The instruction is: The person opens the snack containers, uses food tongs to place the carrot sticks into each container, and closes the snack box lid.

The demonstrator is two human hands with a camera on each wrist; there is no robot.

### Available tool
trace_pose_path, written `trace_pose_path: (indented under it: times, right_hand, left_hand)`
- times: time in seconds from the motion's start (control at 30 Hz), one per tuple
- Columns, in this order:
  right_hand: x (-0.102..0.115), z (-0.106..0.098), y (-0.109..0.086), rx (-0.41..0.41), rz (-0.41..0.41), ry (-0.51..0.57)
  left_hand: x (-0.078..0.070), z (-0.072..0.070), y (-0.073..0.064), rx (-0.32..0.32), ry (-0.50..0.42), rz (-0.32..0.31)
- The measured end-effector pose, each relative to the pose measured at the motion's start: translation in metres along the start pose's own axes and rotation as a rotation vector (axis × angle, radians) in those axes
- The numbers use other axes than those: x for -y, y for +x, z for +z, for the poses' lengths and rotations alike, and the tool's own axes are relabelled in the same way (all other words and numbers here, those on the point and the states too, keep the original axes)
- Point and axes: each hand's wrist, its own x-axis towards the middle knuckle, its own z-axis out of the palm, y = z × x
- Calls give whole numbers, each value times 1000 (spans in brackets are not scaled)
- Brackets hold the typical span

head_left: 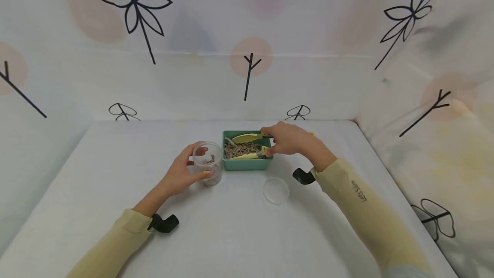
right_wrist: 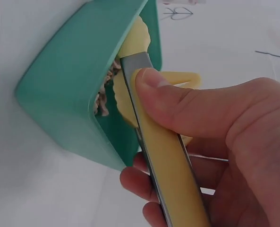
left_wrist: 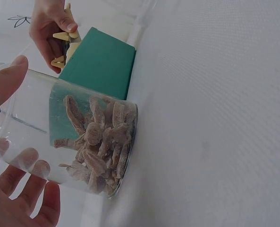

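My left hand grips a clear plastic jar, its thumb on one side and fingers on the other. Wrinkled brownish dried pieces fill the bottom part of the jar, which stands on the table. In my right hand is a pair of yellow tongs, thumb on one arm and fingers round the other. The spread tips of the tongs reach into a green rectangular box beside the jar. More of the dried pieces lie in the box, between and under the tips.
A round clear lid lies flat on the white tabletop, in front of the box and to its right. Behind the table hangs a pale cloth with plant drawings. Black wrist-worn devices sit at both cuffs.
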Motion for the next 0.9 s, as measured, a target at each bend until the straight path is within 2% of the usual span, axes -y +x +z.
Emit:
trace_pose_path:
  times: [0.27,0.43,0.73,0.77,0.9]
  right_hand:
    - [8,4,12,56,12,-46]
    - [8,12,14,59,22,-13]
    - [-6,31,6,-60,-52,43]
    - [-7,31,5,-73,-58,41]
    - [-10,35,1,-115,-79,43]
  left_hand:
    - [0,-1,-1,0,3,-14]
    - [2,-3,-3,-10,13,-16]
    - [-5,-2,-2,2,9,-11]
    - [0,-1,-1,1,10,-5]
    - [-1,0,0,4,7,7]
